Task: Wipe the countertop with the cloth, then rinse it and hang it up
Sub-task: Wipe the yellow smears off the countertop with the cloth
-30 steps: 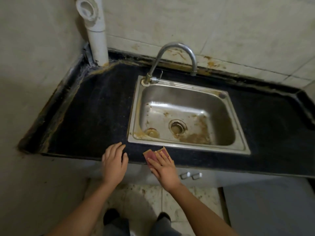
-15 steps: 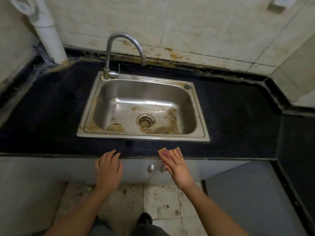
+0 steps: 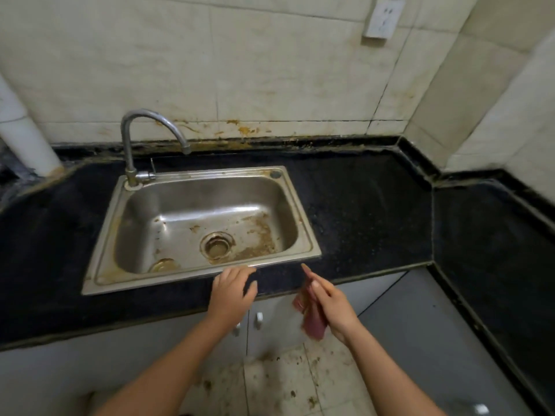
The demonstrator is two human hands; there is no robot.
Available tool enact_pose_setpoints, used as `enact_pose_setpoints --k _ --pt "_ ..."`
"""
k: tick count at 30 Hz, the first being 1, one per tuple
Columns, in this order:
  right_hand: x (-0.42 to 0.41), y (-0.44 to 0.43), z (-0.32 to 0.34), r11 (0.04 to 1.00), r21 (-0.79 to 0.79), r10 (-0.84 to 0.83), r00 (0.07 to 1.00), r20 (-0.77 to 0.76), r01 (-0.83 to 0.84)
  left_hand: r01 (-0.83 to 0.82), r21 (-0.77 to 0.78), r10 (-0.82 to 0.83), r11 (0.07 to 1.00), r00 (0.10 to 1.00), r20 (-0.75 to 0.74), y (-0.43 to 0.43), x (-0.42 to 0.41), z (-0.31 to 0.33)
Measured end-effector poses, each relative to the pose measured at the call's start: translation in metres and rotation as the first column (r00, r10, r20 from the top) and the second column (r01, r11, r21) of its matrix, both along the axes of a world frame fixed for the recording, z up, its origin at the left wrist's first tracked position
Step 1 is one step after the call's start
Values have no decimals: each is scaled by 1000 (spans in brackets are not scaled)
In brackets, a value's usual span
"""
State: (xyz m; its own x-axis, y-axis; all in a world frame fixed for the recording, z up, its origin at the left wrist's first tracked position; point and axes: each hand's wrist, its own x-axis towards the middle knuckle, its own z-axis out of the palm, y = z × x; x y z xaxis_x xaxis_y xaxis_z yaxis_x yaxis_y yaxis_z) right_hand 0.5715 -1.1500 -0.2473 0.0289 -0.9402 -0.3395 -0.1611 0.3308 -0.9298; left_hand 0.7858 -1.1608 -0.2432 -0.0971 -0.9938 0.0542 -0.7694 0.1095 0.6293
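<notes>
A black speckled countertop (image 3: 366,217) runs along the wall and turns a corner at the right. My right hand (image 3: 332,304) holds a small pink cloth (image 3: 312,321) just off the counter's front edge; the cloth hangs down from the fingers in front of the cabinet. My left hand (image 3: 231,291) hovers with relaxed fingers over the front edge, just below the sink's rim, and holds nothing. A stained steel sink (image 3: 198,229) is set in the counter, with a curved tap (image 3: 141,139) at its back left corner.
A white pipe (image 3: 27,139) rises at the back left corner. A wall socket (image 3: 381,18) sits high on the tiled wall. Grey cabinet doors with small handles (image 3: 258,318) lie under the counter. The floor tiles (image 3: 282,382) are spotted with dirt.
My right hand has lifted the cloth off the counter's front edge; it now hangs from the fingers. Both hands have shifted right along the front edge. The view has swung right.
</notes>
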Motion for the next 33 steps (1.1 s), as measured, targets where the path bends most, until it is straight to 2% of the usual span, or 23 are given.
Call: enact_pose_setpoints --k 3,5,8,10,17,20,24,26,28,31,33 --pt "3 -20 31 998 -17 -54 974 219 59 119 195 -70 973 968 -243 -19 -20 29" --pt "5 -30 57 1000 -24 -9 941 339 18 137 253 -16 958 903 -429 -30 -31 50" --pt "7 -42 85 992 -100 112 894 435 -76 76 315 131 946 799 -587 -39 -38 79" --pt "9 -48 97 984 -137 162 887 432 -113 39 330 193 943 745 -639 -44 -34 90" --pt "20 -58 127 959 -186 273 871 409 -213 14 219 137 976 738 -661 -51 -17 118" --pt "27 -60 132 954 -187 292 866 405 -234 -45 201 177 979 683 -709 -53 -12 125" --pt "34 -60 139 951 -175 310 804 507 -256 -54 250 231 967 604 -762 -51 -5 135" --pt "38 -61 143 959 -148 283 805 522 -241 -85 229 230 970 631 -741 -51 -2 144" --pt "43 -65 141 977 -124 210 848 487 -171 -136 160 209 978 696 -687 -53 1 155" --pt "52 -70 135 988 -136 113 952 283 -77 -186 29 171 982 816 -551 -57 3 170" --pt "57 -71 132 983 -178 71 988 139 -45 -191 -40 156 981 889 -430 -61 6 176"
